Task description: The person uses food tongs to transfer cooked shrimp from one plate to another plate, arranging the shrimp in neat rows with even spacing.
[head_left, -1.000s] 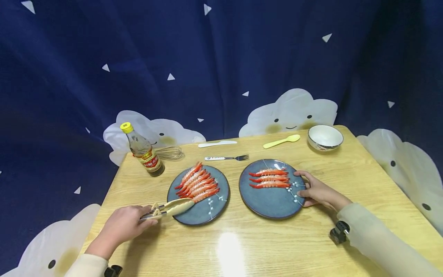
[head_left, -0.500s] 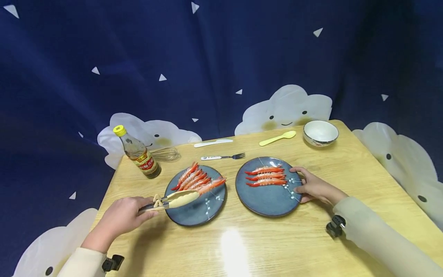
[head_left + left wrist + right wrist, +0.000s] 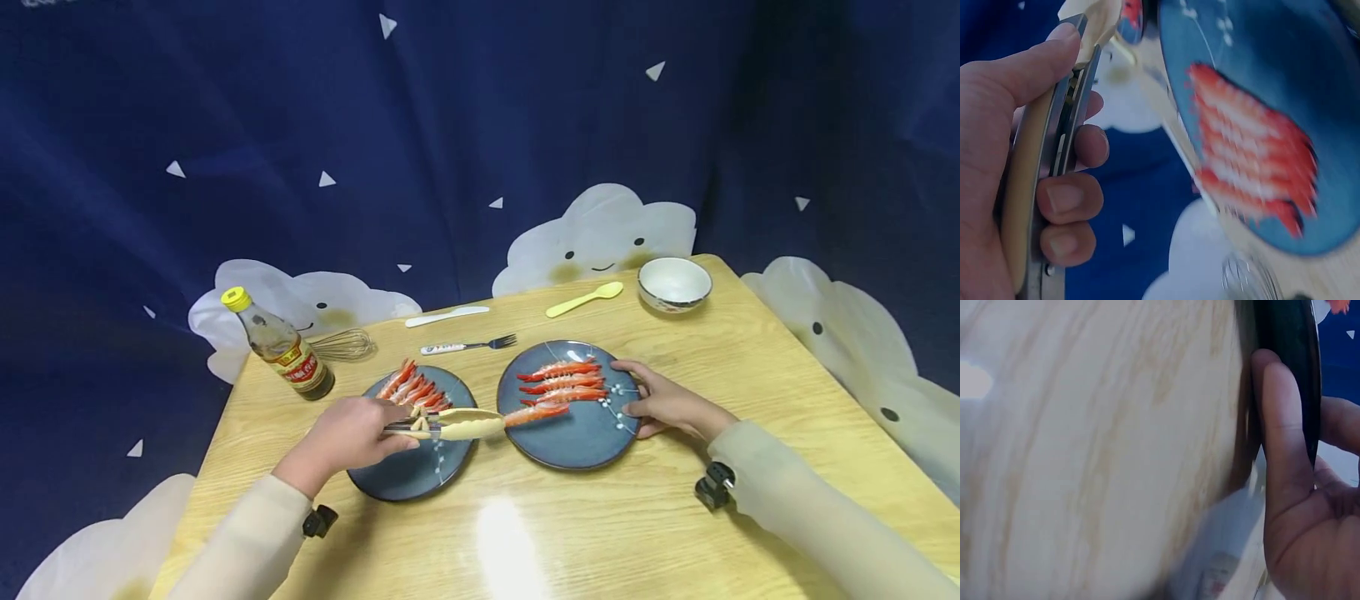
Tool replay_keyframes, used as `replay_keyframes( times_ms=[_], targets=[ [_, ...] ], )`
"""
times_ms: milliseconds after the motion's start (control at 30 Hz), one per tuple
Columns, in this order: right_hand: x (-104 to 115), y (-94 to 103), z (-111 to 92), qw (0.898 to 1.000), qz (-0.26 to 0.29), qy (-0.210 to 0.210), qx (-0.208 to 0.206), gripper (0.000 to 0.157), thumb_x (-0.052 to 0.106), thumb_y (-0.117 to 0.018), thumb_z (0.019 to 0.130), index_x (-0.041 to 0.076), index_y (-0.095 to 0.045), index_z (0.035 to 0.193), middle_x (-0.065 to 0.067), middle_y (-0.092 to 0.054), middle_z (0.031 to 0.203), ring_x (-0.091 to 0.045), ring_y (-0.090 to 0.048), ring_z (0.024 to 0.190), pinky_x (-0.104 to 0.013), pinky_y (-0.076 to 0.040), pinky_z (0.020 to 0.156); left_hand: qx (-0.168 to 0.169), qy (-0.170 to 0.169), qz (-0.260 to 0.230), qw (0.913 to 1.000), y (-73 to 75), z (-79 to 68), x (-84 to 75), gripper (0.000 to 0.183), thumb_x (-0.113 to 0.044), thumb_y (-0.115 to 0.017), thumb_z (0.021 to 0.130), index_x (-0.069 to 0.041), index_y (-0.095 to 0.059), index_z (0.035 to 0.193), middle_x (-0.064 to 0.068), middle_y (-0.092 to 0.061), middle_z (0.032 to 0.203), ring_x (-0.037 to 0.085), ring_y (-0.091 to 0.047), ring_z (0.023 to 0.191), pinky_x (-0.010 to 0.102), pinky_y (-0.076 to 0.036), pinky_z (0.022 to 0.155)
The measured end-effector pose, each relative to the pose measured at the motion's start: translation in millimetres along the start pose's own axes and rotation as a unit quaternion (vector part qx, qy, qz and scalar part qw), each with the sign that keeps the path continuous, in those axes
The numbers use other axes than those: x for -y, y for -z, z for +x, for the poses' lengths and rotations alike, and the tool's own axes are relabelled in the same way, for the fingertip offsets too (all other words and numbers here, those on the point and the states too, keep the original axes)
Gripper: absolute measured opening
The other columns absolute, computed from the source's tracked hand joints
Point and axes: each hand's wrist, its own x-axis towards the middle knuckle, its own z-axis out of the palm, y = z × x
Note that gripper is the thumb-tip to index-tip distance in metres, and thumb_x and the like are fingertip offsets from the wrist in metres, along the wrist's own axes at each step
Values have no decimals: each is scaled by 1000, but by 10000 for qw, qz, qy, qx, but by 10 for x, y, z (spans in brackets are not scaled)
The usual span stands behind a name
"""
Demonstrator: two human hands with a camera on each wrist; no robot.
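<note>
My left hand [image 3: 352, 437] grips cream-tipped tongs [image 3: 472, 427], its fingers curled round the handles in the left wrist view. Between the tong tips is a red-and-white shrimp [image 3: 538, 414], over the near left part of the right blue plate [image 3: 581, 447]; whether it touches the plate I cannot tell. Three more shrimp [image 3: 562, 382] lie in rows on that plate. My right hand [image 3: 671, 404] pinches the plate's right rim, thumb on one face and fingers on the other in the right wrist view. Several shrimp [image 3: 1247, 144] lie side by side on the left blue plate [image 3: 393, 483], partly covered by my left hand and the tongs.
At the back left stand a yellow-capped sauce bottle [image 3: 288, 354] and a wire whisk [image 3: 343, 344]. A white knife [image 3: 447, 316], a fork [image 3: 468, 345], a yellow spoon [image 3: 585, 300] and a white bowl [image 3: 675, 285] line the far side of the wooden table [image 3: 420, 550].
My left hand has lifted one shrimp off the left plate with the tongs and carried it right, over the other plate. My right hand keeps its hold on the rim.
</note>
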Motion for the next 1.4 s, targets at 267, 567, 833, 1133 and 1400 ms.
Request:
replay_keyframes(
  times_ms=[267, 567, 833, 1133, 1400],
  targets=[
    [-5, -18, 34, 9999, 88, 127, -1, 74, -4, -54, 79, 20, -15, 137, -21, -50, 101, -23, -60, 69, -38, -49, 51, 264, -307, -158, 9991, -181, 424, -62, 35, -52, -56, 76, -23, -65, 94, -15, -57, 70, 1, -49, 57, 29, -44, 56],
    [-39, -21, 17, 9998, 84, 65, -152, 73, -3, -55, 78, 21, -18, 136, -20, -52, 99, -23, -60, 67, -38, -49, 51, 1008, 96, -442, 9939, -269, 676, -49, 37, -54, -56, 76, -24, -67, 94, -17, -52, 61, 0, -42, 48, 24, -38, 50],
    [-14, -15, 30, 9997, 229, -4, -118, 74, -5, -55, 78, 22, -18, 136, -22, -52, 101, -26, -61, 70, -38, -49, 52, 1404, 393, -1076, 9834, -280, 798, 12, 27, -52, -56, 76, -29, -55, 64, -14, -37, 45, 4, -36, 42, 25, -34, 48],
    [19, 0, 19, 9996, 270, -58, -107, 73, -4, -55, 79, 22, -18, 136, -22, -52, 101, -26, -61, 70, -40, -49, 53, 1896, 630, -857, 9761, -179, 994, -32, 30, -52, -57, 75, -26, -56, 60, -11, -38, 50, 8, -34, 49, 26, -33, 50],
    [16, -39, -1, 9996, 217, -34, -180, 72, -5, -55, 79, 21, -19, 136, -21, -51, 98, -24, -60, 67, -39, -49, 52, 2101, 905, -384, 9727, 19, 1090, -166, 34, -57, -58, 72, -27, -69, 83, -10, -60, 72, 12, -55, 72, 31, -42, 68]
  ],
)
